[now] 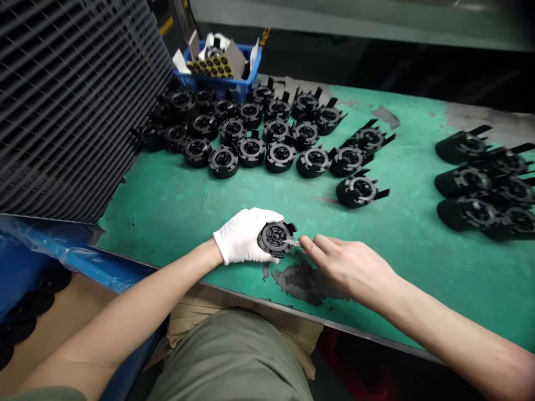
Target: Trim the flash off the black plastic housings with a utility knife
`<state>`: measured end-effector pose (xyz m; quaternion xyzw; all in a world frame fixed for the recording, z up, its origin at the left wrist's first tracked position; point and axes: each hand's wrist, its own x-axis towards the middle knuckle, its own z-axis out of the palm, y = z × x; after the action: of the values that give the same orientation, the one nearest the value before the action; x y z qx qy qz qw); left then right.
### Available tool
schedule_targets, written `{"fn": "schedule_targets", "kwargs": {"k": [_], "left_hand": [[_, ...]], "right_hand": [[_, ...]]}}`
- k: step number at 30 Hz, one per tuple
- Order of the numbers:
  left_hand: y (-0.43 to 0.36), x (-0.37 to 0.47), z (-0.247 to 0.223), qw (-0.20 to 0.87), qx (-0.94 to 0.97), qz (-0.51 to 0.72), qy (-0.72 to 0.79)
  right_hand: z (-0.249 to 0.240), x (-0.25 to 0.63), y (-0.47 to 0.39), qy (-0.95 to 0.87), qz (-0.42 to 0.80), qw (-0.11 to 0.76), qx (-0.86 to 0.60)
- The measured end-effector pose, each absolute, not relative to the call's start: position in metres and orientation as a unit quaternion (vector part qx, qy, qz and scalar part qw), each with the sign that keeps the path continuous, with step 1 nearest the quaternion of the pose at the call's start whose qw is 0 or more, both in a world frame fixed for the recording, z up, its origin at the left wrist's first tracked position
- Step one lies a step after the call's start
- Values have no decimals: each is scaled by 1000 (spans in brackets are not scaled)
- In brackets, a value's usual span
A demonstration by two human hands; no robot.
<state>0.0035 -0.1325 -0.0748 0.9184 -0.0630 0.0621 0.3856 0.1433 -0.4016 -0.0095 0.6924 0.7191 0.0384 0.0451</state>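
My left hand (246, 236), in a white glove, is wrapped round the side of a round black part (275, 238). The part's face, with rings and small holes, is turned up towards the camera, and a black tab sticks out at its upper right. My right hand (334, 256) is bare and pinches a thin metal tool (293, 243) between thumb and fingers. The tool's tip reaches over the face of the black part; whether it touches cannot be made out. Both hands are above the front part of the green table (200, 223).
Many similar black parts (223, 161) stand in rows at the back left, with another group (463, 181) at the right. Behind them is a blue bin (234, 86) with cardboard and a dotted yellow sheet. Stacked black grid trays (71, 106) rise at the left.
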Motion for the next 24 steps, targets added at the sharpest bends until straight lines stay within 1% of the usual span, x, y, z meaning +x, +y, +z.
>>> {"fn": "schedule_targets", "kwargs": {"k": [2,4,8,12,15,20,24], "left_hand": [[-134,4,-71,388,919,49,-49],[-138,2,-67,388,920,46,-20],[-157,-8,-64,358,926,95,73],[-174,-21,-63,340,922,115,145],[-167,-21,-63,342,924,96,139],[-144,-11,-65,368,925,59,69],[-143,-7,-65,386,920,56,45]], "right_hand": [[-11,146,-399,708,34,2,705],[-11,148,-396,693,53,-23,718],[-9,145,-401,608,105,-68,784],[-15,124,-409,539,110,-118,827],[-23,108,-410,540,101,-111,828],[-29,100,-412,543,87,-99,829],[-32,98,-412,560,80,-97,819]]}}
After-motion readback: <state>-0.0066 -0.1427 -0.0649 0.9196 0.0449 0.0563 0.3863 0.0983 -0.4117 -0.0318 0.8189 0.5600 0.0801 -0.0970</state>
